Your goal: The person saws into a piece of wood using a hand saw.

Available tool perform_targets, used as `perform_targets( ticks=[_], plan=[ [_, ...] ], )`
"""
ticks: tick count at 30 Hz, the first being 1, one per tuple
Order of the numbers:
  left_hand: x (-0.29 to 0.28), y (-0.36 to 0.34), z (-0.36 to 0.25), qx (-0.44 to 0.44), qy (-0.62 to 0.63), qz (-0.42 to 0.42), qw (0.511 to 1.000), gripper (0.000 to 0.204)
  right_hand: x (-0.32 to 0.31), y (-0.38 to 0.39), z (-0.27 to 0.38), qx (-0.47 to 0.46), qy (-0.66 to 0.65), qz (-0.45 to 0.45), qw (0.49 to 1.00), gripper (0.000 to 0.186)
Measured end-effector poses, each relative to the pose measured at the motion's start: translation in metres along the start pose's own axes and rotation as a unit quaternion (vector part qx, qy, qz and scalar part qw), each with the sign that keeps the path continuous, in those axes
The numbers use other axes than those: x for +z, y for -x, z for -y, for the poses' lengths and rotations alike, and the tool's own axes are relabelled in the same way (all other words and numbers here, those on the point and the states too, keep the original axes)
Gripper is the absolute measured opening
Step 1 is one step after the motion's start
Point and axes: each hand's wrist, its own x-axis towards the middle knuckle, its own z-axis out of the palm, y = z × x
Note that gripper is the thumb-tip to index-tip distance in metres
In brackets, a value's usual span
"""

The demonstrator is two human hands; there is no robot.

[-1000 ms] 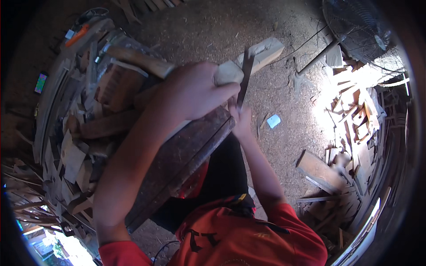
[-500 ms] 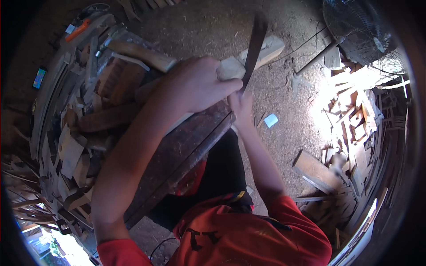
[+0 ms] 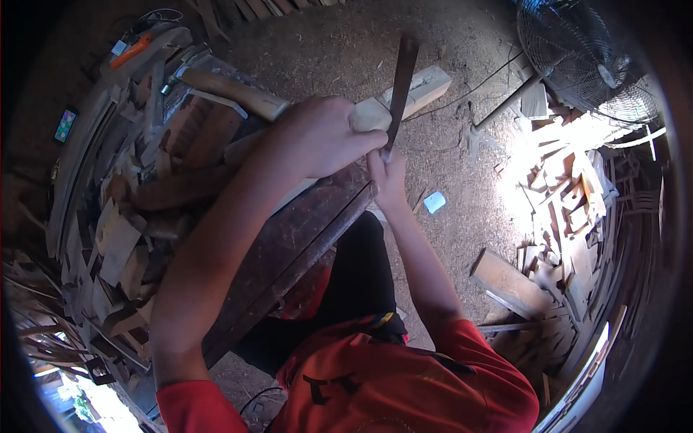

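Observation:
Near the front corner of a dark wooden bench point(image 3: 274, 252), my left hand point(image 3: 328, 133) is closed on a pale wooden workpiece point(image 3: 370, 117), whose far part point(image 3: 429, 85) juts over the floor. In my right hand point(image 3: 390, 177), just beyond that corner, is a long dark flat steel tool point(image 3: 403, 76); it stands out across the workpiece, its grip mostly hidden by my fingers. On the cluttered bench beside my left wrist lie a hammer with a wooden handle point(image 3: 231, 94) and several offcuts point(image 3: 202, 137).
A standing fan point(image 3: 585, 65) is at the back right, with a cord along the floor point(image 3: 462, 252). Piled wood scraps point(image 3: 577, 202) lie right, under bright light. A small pale blue item point(image 3: 434, 202) is on the floor. An orange-handled tool point(image 3: 130, 50) lies back left.
The steel tool has slid farther out past the workpiece since a second ago, then shifted slightly left and back in the last half second. My right hand rose with it; my left hand barely moved.

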Motion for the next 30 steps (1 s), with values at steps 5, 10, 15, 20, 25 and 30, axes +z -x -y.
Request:
perform_targets(
  ticks=[5,10,15,20,25,30],
  plan=[
    [-0.003,-0.009,-0.001,-0.002,-0.047,-0.002,0.999,0.051,-0.007,0.018,-0.059,-0.055,0.023,0.004,0.998,0.025],
    [0.002,-0.011,0.0,-0.001,-0.005,0.017,1.0,0.055,0.005,0.034,-0.048,-0.105,0.05,-0.038,0.993,0.025],
    [-0.018,0.002,-0.012,-0.024,-0.004,0.045,0.999,0.057,-0.001,-0.003,0.01,0.042,0.05,0.037,0.997,0.019],
    [-0.004,-0.003,0.004,0.021,-0.008,-0.031,0.999,0.047,0.001,0.0,0.01,-0.035,0.09,0.029,0.995,0.018],
    [0.0,-0.017,0.004,-0.002,0.001,0.028,1.0,0.046,-0.012,0.025,-0.066,-0.096,0.039,-0.008,0.995,0.018],
    [-0.011,-0.01,-0.005,-0.004,0.009,0.028,1.0,0.043,-0.004,-0.005,0.011,0.027,0.081,0.01,0.996,0.016]
  ],
)
